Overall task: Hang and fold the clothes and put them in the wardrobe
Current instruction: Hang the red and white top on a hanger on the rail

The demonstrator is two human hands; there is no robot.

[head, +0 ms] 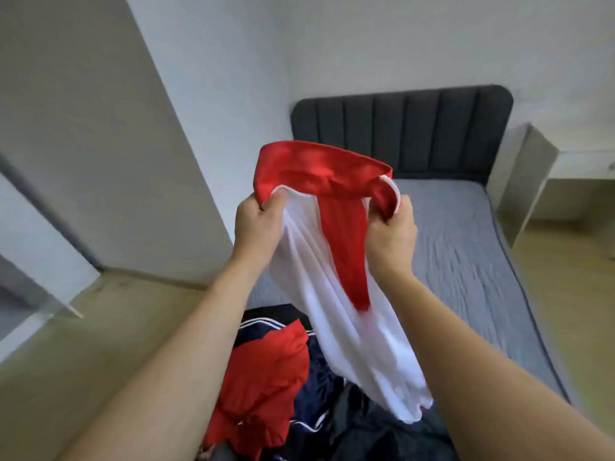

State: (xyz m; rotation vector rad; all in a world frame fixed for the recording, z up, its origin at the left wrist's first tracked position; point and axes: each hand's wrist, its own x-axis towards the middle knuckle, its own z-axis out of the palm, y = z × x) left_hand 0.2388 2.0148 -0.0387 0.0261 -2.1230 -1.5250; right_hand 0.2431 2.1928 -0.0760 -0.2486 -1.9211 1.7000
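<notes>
Our left hand [258, 224] curls its fingers round the left edge of the red and white mesh sports garment [336, 261], and our right hand [392, 236] clutches its right edge, holding it up over the grey bed [466, 247]. Its fingertips are hidden in the fabric. Beneath, a crumpled red garment [266, 377] and a navy white-striped garment [319, 371] lie heaped, cut off at the near edge. We read no writing.

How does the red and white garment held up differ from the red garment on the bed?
The red and white garment hangs stretched between the left hand and right hand; the red garment lies crumpled on the pile, untouched. The first is mostly white, the second all red. Both are unfolded.
</notes>
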